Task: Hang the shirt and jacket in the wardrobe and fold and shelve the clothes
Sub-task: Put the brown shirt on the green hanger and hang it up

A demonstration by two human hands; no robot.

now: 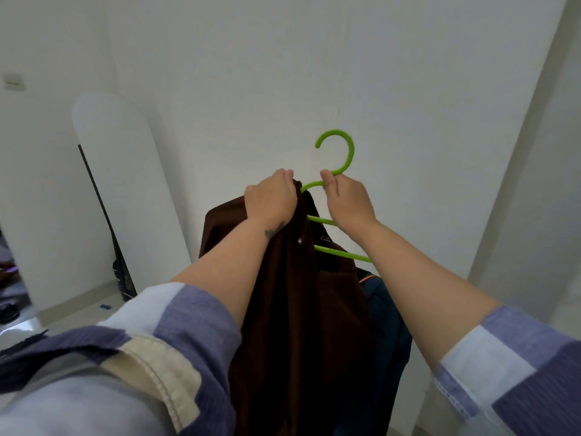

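- The brown jacket (292,294) is held up in front of the white wall (220,73), right in the middle, between two bare arms.
- The left hand (272,199) has its fingers curled tight round the top of the jacket, near the collar.
- The right hand (347,196) pinches the green hanger (338,152) just under its hook, with the fingers bent round the thin neck.
- One end of the hanger is already inside the jacket. The other end sticks out bare under the right arm.
- The jacket looks soft and floppy and a bit heavy, so it may slide off. Holding it by the collar and shoulder is best.
- The hanger is thin and light and looks a little bendy. The neck under the hook is a good place to hold it.
- Something dark blue (386,325) hangs behind the jacket. It may be more clothes, but it is mostly hidden.
- The wardrobe is not in view.
- The bottom of the jacket is cut off.
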